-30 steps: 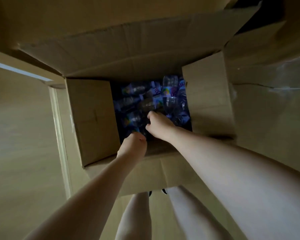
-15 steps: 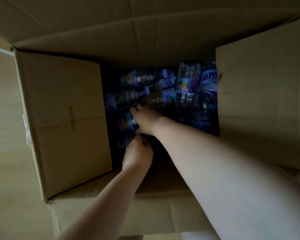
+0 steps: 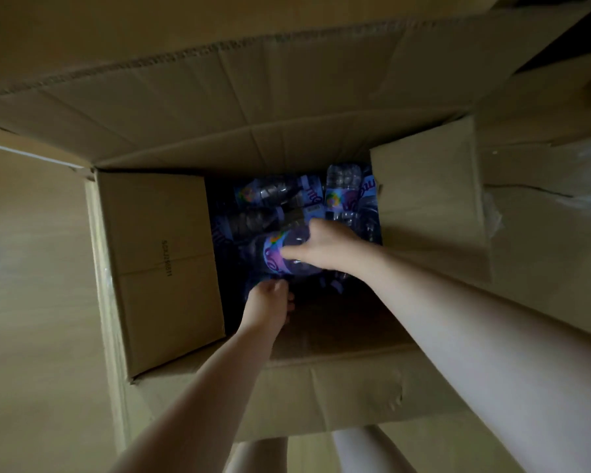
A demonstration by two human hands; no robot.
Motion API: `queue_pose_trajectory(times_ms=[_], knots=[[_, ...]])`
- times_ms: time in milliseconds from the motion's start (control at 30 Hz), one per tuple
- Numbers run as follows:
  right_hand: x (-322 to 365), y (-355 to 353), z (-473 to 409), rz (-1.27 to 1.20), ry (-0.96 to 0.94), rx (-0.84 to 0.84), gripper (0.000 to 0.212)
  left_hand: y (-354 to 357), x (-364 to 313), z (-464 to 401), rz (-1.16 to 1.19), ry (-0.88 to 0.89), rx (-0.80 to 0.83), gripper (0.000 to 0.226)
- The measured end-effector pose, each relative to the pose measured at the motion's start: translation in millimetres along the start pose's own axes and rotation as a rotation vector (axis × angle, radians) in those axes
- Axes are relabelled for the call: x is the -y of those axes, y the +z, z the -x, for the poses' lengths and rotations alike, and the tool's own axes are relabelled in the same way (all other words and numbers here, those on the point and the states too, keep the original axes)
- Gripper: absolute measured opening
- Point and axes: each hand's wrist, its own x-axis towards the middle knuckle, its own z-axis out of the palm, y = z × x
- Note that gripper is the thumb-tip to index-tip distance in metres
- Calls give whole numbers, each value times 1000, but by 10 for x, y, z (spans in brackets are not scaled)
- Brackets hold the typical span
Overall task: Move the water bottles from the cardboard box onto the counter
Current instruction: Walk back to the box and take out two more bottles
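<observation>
Head view, looking straight down into the open cardboard box (image 3: 164,268): right hand (image 3: 325,249) curled round a purple-labelled water bottle (image 3: 280,254) near the frame's centre, fingers over its far side and thumb along the near side, so this grip clamped on the bottle. Left hand (image 3: 270,303) just at 6 o'clock of that bottle, fingers curled; whether anything is pinched inside, impossible to tell in the gloom. Best done by lifting straight up between the side flaps, grip kept on the labelled waist, left hand steadying the loose neighbours or taking a second one. Held bottle lying roughly on its side, long axis running 9 to 3 o'clock; cap end not clear. Other bottles (image 3: 270,196) piled at 12 o'clock, some crosswise, one along 12 to 6.
</observation>
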Motion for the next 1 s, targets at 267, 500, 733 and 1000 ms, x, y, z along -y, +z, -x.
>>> queue_pose_trajectory(times_ms=[267, 500, 733, 1000], knots=[[-123, 151, 924, -1229, 38, 344, 44, -156, -423, 374, 562, 33, 216, 58], [23, 180, 1080, -949, -67, 381, 58, -411, -504, 405, -28, 303, 119, 46], [102, 105, 1014, -1381, -64, 103, 44, -442, -272, 526, 133, 260, 261, 32], [329, 59, 812, -1112, -122, 65, 30, -540, -355, 439, 117, 469, 65, 51]])
